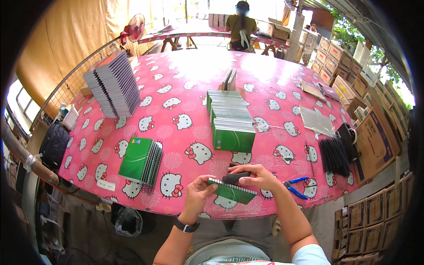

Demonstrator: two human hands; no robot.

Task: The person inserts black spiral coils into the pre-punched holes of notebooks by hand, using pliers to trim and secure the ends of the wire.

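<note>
My left hand [201, 194] grips one end of a green notebook [235, 193] at the table's near edge, its thumb over the cover. A row of binding loops or holes runs along the notebook's upper edge. My right hand [256, 174] is closed around a dark rounded object [235, 177] and holds it against that edge; its kind I cannot make out. Beyond my hands lies a long row of green notebooks [233, 138]. A pile of green spiral notebooks [134, 160] sits to the left. Blue-handled pliers [297, 190] lie right of my right hand.
A pink patterned table [176, 137] spreads before me. A tall notebook stack [115, 84] stands far left, near a red fan [134, 30]. Black plastic coils [334, 155] and a clear plastic sheet [316, 120] lie right. Cardboard boxes [375, 145] line the right side; another person [241, 26] stands beyond.
</note>
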